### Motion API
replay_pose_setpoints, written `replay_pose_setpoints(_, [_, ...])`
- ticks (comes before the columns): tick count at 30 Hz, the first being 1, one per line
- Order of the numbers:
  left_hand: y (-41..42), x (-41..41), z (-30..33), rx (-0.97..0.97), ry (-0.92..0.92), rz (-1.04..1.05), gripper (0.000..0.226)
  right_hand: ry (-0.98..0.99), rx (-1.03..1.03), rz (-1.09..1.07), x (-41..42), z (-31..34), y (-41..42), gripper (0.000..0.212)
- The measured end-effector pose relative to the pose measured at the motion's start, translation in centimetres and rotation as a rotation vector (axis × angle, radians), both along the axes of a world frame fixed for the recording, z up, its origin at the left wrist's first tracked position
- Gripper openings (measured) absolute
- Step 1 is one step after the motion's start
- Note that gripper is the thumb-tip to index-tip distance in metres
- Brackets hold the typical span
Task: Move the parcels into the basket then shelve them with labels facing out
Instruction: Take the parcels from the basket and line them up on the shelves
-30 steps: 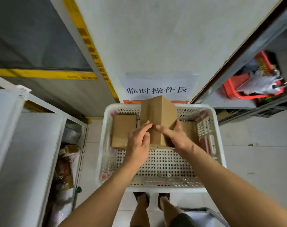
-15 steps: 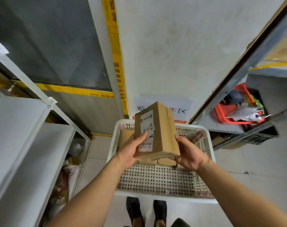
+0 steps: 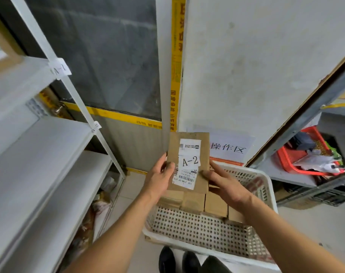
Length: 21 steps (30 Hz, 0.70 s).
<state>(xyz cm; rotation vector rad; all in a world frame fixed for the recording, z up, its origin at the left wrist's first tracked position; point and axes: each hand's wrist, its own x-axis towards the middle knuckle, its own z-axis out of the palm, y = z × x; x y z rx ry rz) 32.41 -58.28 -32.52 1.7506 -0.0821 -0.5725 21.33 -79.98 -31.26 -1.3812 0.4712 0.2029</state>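
— Parcel (image 3: 188, 162) at frame centre, above the white basket (image 3: 266, 186): is the hold safe?

— Left hand (image 3: 159, 178) curls round its left edge with the thumb on the face; right hand (image 3: 224, 184) cups the lower right corner. Smooth cardboard could slide if either hand lets go early, and it would land on the brown parcels in the basket (image 3: 204, 203).

— Anything else?

— Its label (image 3: 188, 164) reads A-2, and a matching shelf tag (image 3: 96, 127) sits at middle left. Shelved at A-1 (image 3: 59, 68) above, or turned label inward, it would be wrong.

— Materials?

— Flat rectangular kraft box, glossy paper label, perforated plastic basket, painted metal shelving (image 3: 40, 154).
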Motion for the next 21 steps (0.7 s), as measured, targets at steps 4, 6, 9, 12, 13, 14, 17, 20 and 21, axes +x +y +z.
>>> replay_pose_setpoints(4, [2.8,-0.5,2.0,0.051,-0.066,0.046,0.052,-0.044,-0.076,0.080,2.1,0.4,1.8,0.054])
replay_pose_setpoints(6, [4.2,-1.1,3.2,0.147,-0.113,0.092,0.055,-0.055,-0.097,0.137,3.1,0.8,2.8,0.050])
replay_pose_setpoints(9, [6.6,-2.5,4.7,0.242,-0.149,0.218,0.056,-0.095,-0.099,0.232,4.1,2.2,5.1,0.045])
replay_pose_setpoints(12, [9.4,-3.6,5.9,0.268,-0.158,0.361,0.054,-0.120,-0.108,0.319,5.6,2.9,7.8,0.044])
replay_pose_setpoints(13, [10.4,-3.9,6.5,0.258,-0.161,0.414,0.053,-0.126,-0.101,0.335,6.2,3.1,8.9,0.046])
replay_pose_setpoints(14, [11.2,-4.3,7.3,0.251,-0.172,0.457,0.051,-0.135,-0.088,0.349,6.8,3.2,9.9,0.048])
replay_pose_setpoints(17, [14.5,-5.6,9.4,0.305,-0.246,0.552,0.050,-0.178,-0.073,0.410,8.1,4.6,13.8,0.049])
replay_pose_setpoints(20, [18.4,-7.0,11.3,0.283,-0.307,0.661,0.047,-0.229,-0.087,0.484,9.3,6.5,18.1,0.048])
replay_pose_setpoints(21, [19.9,-7.4,11.9,0.275,-0.324,0.705,0.047,-0.250,-0.101,0.515,9.7,7.2,19.7,0.046])
